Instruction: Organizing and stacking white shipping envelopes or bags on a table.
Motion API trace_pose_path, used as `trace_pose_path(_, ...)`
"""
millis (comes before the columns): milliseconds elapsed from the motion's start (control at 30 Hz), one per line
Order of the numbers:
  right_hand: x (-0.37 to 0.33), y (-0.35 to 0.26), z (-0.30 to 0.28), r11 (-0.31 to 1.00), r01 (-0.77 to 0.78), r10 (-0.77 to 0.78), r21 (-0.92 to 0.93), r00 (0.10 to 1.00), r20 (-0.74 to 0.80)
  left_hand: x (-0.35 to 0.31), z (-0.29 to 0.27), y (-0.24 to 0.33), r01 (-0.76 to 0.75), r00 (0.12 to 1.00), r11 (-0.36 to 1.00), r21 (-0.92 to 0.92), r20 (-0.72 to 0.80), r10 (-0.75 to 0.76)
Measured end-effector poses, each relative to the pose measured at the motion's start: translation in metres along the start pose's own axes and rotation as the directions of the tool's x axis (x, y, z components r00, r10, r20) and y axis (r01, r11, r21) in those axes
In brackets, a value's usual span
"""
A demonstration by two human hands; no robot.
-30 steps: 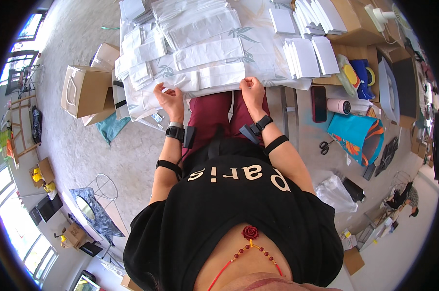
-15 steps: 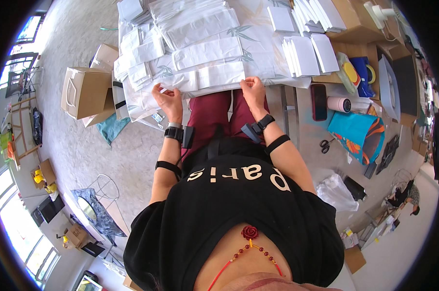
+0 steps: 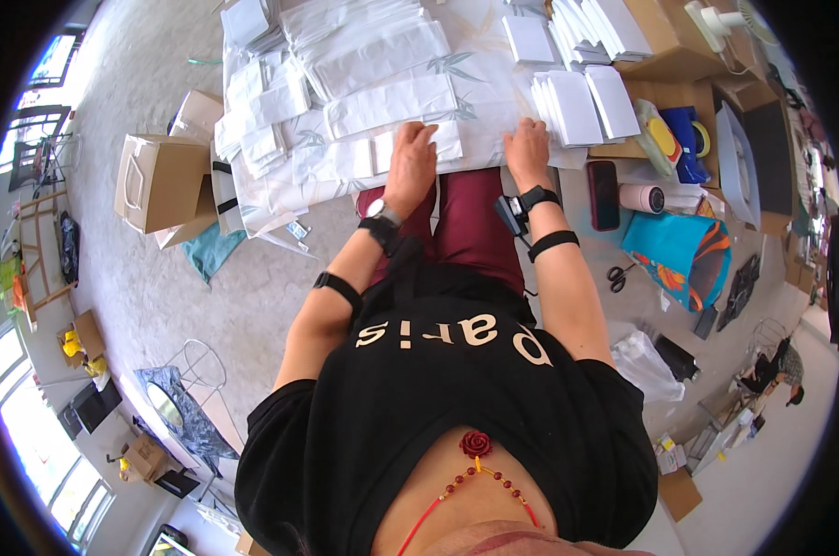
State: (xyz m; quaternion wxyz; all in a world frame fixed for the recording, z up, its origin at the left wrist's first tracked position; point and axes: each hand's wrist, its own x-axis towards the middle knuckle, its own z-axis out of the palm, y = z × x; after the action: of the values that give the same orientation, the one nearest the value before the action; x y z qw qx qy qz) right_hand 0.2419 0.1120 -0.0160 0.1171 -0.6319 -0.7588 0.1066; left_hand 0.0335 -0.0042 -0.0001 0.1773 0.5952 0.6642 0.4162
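A long white translucent sleeve (image 3: 338,159) lies along the table's front edge, with a whiter flat piece (image 3: 449,141) at its right end. My left hand (image 3: 410,171) is over this right part, its fingers loosely bent and apart, and it hides some of the piece. Farther right, my right hand (image 3: 528,156) is at the front edge of the table with thumb and fingers apart and nothing visible between them. Just beyond its fingers stands a group of white flat packets (image 3: 568,107). Another white sleeve (image 3: 392,104) lies flat behind the front one.
Piles of white sleeves (image 3: 368,56) cover the table's far left and middle. A patterned cloth (image 3: 489,93) lies underneath. To the right are a cardboard box (image 3: 670,42), a phone (image 3: 604,196), a pink tumbler (image 3: 642,198), scissors (image 3: 619,276) and a blue bag (image 3: 670,250).
Both hands have moved right. My left hand went from the sleeve's left end to its right part; my right hand let go of the right end and opened toward the packets.
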Motion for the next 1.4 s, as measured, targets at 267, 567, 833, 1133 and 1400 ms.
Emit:
trace_pose_path(267,0.009,0.006,0.013,0.996,-0.074,0.070,0.046,0.994,0.084,-0.006,0.039,-0.007,-0.163,0.978,0.897,0.411,0.188,0.092)
trace_pose_path(567,0.008,0.001,0.022,0.994,-0.064,0.059,0.089,0.997,0.051,-0.017,0.035,-0.017,-0.195,0.952,0.863,0.466,0.301,0.052)
trace_pose_path(833,0.020,0.003,0.024,0.976,-0.184,0.170,0.115,0.979,0.116,-0.019,0.039,-0.021,-0.214,0.955,0.845,0.490,0.286,0.076)
trace_pose_path(1133,0.024,0.020,0.020,0.954,-0.176,0.133,0.242,0.974,0.186,-0.015,0.037,-0.017,-0.123,0.970,0.889,0.442,0.243,0.013)
trace_pose_path(1400,0.023,0.022,0.030,0.974,-0.144,0.132,0.173,0.988,0.082,-0.009,0.043,-0.019,-0.119,0.981,0.900,0.420,0.188,0.042)
